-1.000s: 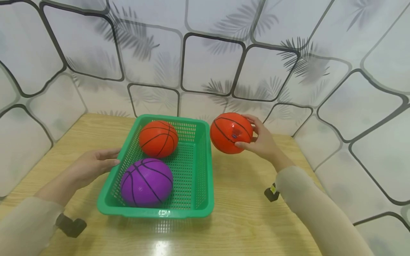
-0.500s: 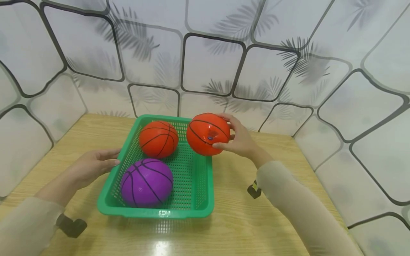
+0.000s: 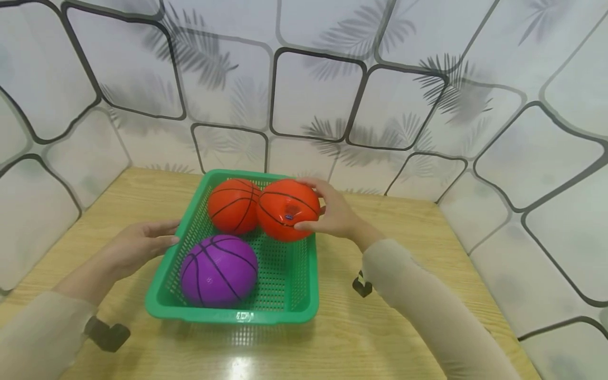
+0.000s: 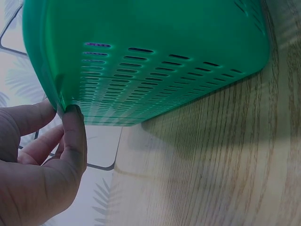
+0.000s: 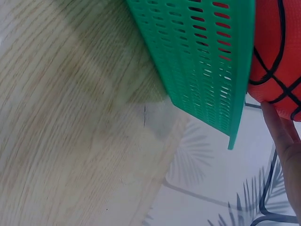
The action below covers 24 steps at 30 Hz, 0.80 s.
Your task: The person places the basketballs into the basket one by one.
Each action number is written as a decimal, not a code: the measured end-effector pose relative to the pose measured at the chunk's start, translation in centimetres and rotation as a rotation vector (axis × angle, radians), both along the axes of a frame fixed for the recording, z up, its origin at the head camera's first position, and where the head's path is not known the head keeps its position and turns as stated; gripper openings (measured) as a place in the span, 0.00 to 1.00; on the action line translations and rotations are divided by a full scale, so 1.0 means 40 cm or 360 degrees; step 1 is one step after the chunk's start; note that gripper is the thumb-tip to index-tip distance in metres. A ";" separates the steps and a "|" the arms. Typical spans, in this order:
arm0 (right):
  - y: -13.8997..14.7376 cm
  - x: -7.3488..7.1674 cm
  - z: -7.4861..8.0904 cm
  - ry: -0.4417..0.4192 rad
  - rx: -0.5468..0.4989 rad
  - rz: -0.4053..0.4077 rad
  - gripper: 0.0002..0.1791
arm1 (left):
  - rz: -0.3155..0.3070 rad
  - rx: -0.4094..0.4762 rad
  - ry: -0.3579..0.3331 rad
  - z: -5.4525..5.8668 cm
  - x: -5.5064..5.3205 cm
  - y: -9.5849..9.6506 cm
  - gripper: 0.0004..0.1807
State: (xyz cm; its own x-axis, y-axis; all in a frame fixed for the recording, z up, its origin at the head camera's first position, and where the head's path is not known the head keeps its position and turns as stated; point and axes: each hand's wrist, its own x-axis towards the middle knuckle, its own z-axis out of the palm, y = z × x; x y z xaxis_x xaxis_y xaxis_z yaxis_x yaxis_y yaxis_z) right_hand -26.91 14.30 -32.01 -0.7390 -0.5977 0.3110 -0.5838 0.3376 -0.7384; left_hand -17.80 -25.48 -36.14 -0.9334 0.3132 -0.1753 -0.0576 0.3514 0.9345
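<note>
A green plastic basket (image 3: 233, 316) with slotted walls stands on the table. My left hand (image 3: 133, 248) pinches its left rim between thumb and fingers, as the left wrist view shows at the basket's edge (image 4: 40, 61). In my right hand (image 3: 334, 214) is a red basketball (image 3: 285, 208) with black lines, gripped from its right side with the thumb in front. That ball is over the basket's right back part and overlaps a second red basketball (image 3: 230, 208) inside. A purple basketball (image 3: 218, 274) lies in the front left of the basket. The right wrist view shows fingers (image 5: 277, 127) against the held ball.
The light wooden table (image 3: 380, 327) extends around the basket. Behind it and to both sides rise walls (image 3: 313, 95) covered in a pattern of rounded outlines and grey leaves.
My right hand has carried the red basketball leftward from beside the basket to over its back right part, then lower beside the other red ball. The left hand has stayed at the rim.
</note>
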 end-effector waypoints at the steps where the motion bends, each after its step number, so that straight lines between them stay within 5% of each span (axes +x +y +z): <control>1: -0.003 -0.001 -0.003 -0.0008 0.0009 0.0012 0.47 | -0.0003 0.0003 0.0001 0.000 0.000 0.000 0.37; 8: -0.030 -0.002 -0.018 0.0103 0.0136 0.0103 0.46 | -0.0008 -0.0027 0.0007 0.000 0.001 -0.001 0.38; 24: -0.063 0.011 -0.038 0.0222 0.0465 0.0052 0.47 | 0.0014 0.0015 0.0017 -0.009 -0.002 -0.002 0.36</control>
State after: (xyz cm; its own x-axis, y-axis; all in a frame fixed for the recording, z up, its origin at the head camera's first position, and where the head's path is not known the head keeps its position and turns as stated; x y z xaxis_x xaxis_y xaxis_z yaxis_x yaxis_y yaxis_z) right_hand -26.48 11.79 -33.53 -0.6800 -0.6994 0.2199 -0.6867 0.5025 -0.5252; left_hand -17.88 -25.57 -36.50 -0.9379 0.3065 -0.1625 -0.0507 0.3422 0.9383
